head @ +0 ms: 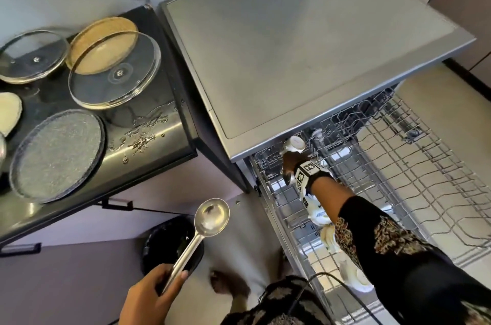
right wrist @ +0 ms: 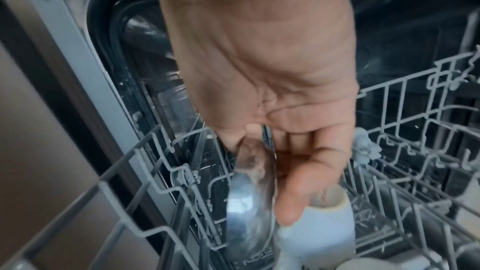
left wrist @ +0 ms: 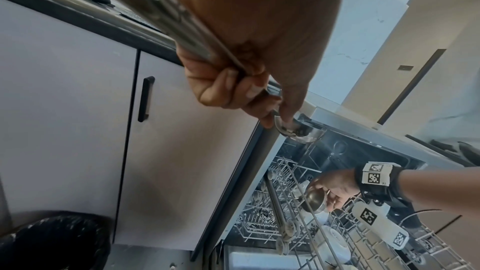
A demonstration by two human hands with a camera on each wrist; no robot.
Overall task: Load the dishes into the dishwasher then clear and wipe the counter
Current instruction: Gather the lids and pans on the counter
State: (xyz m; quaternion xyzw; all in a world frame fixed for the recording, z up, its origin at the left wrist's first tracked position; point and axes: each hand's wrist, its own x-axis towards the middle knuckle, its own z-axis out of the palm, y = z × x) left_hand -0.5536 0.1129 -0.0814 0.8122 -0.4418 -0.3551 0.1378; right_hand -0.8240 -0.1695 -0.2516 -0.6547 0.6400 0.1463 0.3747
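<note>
L hand (head: 148, 295) grips ladle (head: 204, 229); R hand (head: 291, 165) holds steel cup (left wrist: 314, 200) (wet black counter (head: 148, 125))

Counts at the surface and dishwasher

We count two glass lids (head: 32, 56) (head: 114, 70), one gold round plate (head: 102, 32), one grey round plate (head: 57, 155) and one pale dish (head: 8, 112) cut by the frame edge on the surface; one ladle (head: 210, 218), one steel cup (left wrist: 314, 199), one white cup (head: 295, 144), two wire racks (head: 438, 165) (left wrist: 254, 225), one black bin (head: 170, 242), two hands (head: 148, 295) (head: 291, 165).
</note>
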